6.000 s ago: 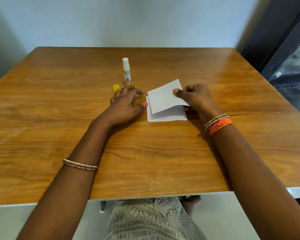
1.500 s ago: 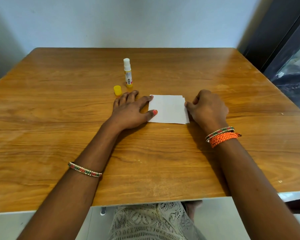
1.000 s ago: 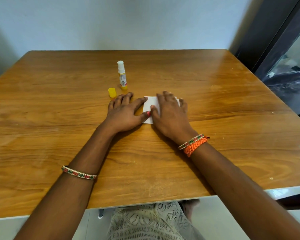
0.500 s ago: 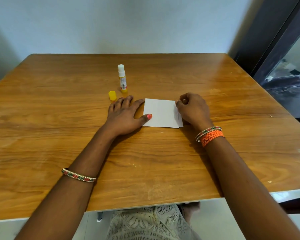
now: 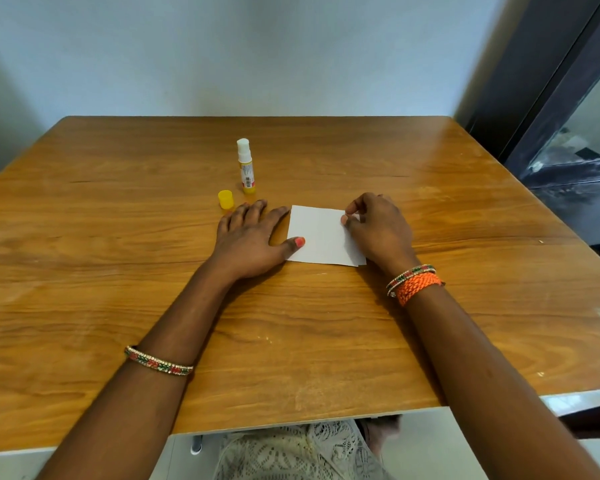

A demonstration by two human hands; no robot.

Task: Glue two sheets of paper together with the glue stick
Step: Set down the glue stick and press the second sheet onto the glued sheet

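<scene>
On a wooden table [image 5: 118, 306], two white sheets of paper [image 5: 321, 237] lie stacked flat and nearly square to each other, with a sliver of the lower sheet showing along the stack's right and near edges. The left hand [image 5: 248, 242] lies open with straight fingers on the wood just left of the stack — its thumb pressing the stack's left edge. The right hand [image 5: 378, 225] has its fingers curled, and thumb and forefinger appear to pinch the stack's far right corner. Beyond and to the left of the stack stands the uncapped glue stick [image 5: 245, 166], its yellow cap [image 5: 226, 199] beside it. Thin and limp, the paper would likely slide or crease — best pinned flat and lifted by an edge.
</scene>
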